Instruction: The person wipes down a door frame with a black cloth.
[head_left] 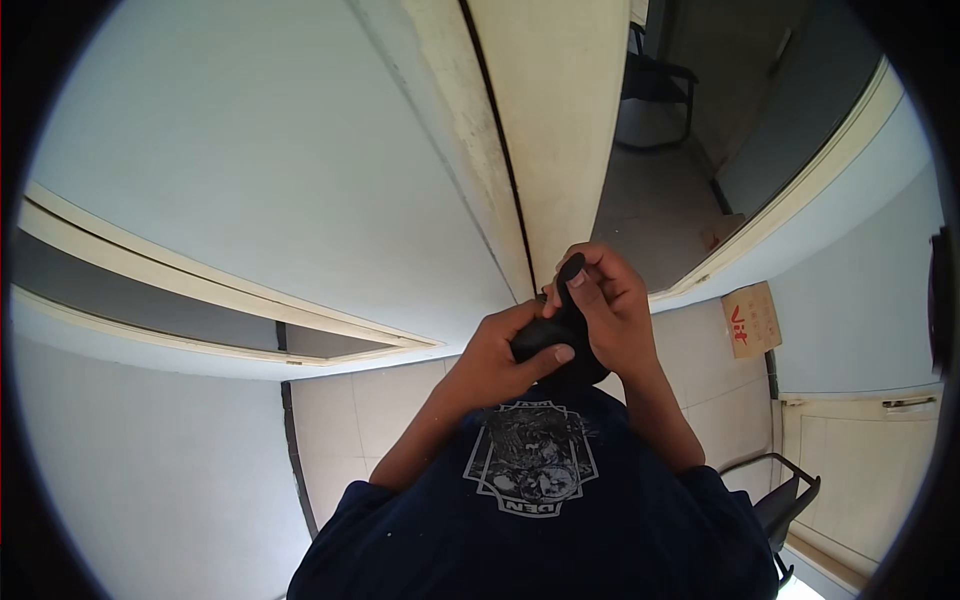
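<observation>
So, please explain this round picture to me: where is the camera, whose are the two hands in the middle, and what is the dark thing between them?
There is no machine here. One camera sits on a person's head and looks down, so the person's own dark shirt fills the bottom. The wide lens bends the picture into a circle. The left hand and the right hand both close around a black object at chest height; I cannot tell what it is. Beyond them are a cream door frame, a tiled floor, a cardboard box with red letters and a black chair.
</observation>
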